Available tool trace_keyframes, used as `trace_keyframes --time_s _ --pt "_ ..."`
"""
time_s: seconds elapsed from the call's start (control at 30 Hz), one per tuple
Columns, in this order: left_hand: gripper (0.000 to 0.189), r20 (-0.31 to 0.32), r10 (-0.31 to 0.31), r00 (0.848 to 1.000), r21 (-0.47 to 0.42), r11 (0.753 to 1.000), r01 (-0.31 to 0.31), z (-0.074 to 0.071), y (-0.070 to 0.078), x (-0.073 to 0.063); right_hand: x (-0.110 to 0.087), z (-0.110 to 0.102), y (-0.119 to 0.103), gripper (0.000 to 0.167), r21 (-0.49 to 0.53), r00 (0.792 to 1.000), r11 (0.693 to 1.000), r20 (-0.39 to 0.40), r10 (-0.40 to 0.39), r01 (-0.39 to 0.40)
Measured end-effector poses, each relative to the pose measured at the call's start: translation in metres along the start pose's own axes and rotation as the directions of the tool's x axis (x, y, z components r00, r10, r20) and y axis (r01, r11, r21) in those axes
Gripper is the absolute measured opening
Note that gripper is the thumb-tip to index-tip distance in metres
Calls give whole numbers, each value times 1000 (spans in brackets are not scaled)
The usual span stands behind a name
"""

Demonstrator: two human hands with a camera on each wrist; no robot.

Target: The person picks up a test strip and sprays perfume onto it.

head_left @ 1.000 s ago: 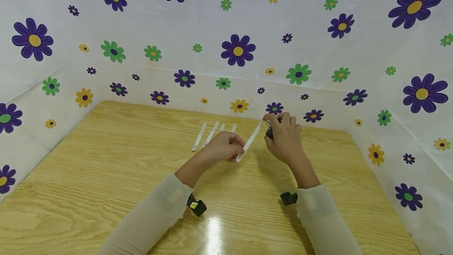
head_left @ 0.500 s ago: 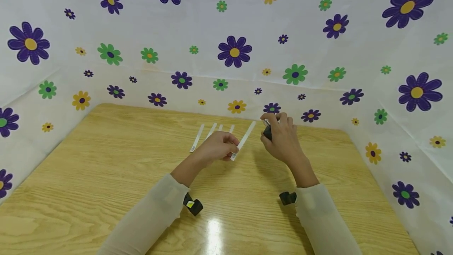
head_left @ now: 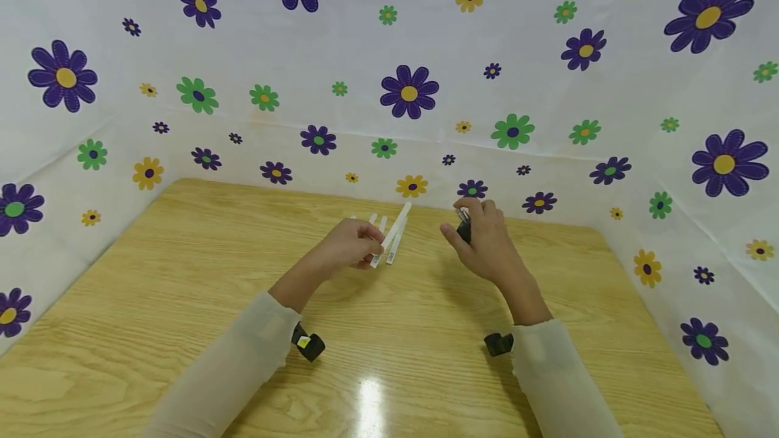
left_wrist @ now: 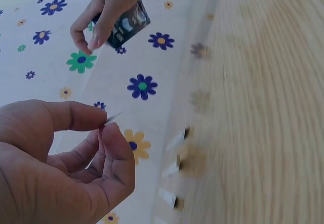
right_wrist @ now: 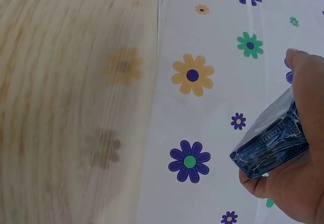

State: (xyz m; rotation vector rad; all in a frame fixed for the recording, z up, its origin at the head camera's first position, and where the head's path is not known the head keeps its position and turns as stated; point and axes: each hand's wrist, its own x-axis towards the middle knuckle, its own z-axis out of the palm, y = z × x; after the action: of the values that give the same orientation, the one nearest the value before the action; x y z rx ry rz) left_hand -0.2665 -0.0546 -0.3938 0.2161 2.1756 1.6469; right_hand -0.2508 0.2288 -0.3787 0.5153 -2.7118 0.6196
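My left hand (head_left: 349, 245) pinches a narrow white paper strip (head_left: 398, 222) between thumb and finger; dark print marks its near end. In the left wrist view that strip (left_wrist: 115, 117) shows almost edge-on. Just beneath it, another printed white strip (head_left: 394, 249) lies on the table. Several more strips (head_left: 382, 224) lie side by side, partly hidden behind the left hand. Over to the right, my right hand (head_left: 487, 242) holds a small dark rectangular container (head_left: 465, 230) with a silvery part near the index finger. Its dark blue face (right_wrist: 273, 145) shows in the right wrist view.
The wood-grain table (head_left: 389, 330) ends against an upright white sheet printed with flowers (head_left: 274, 39), which also closes in both sides. Black wrist cameras sit at the left cuff (head_left: 310, 345) and right cuff (head_left: 499, 343).
My left hand has moved left with its strip, now above another strip on the table. The right hand stays nearly in place, its thumb now stretched away from the container.
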Motion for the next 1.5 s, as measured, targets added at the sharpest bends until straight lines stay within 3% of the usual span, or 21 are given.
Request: trace_keyframes --time_s 0.4,0.73,0.97,1.5 --pt "26 -75 -42 996 118 992 50 -60 -17 -11 -1 1 7 40 63 999 998 45 28 -31" --pt "27 -101 -105 989 135 984 118 -93 -31 -13 -2 0 12 45 50 996 998 79 43 -47" --pt "29 -119 -159 980 122 977 174 -105 -38 -7 -3 2 16 54 -14 993 1000 121 -16 18" --pt "31 -134 -218 967 104 967 233 -117 -45 0 -4 -2 25 55 -37 982 998 185 -38 46"
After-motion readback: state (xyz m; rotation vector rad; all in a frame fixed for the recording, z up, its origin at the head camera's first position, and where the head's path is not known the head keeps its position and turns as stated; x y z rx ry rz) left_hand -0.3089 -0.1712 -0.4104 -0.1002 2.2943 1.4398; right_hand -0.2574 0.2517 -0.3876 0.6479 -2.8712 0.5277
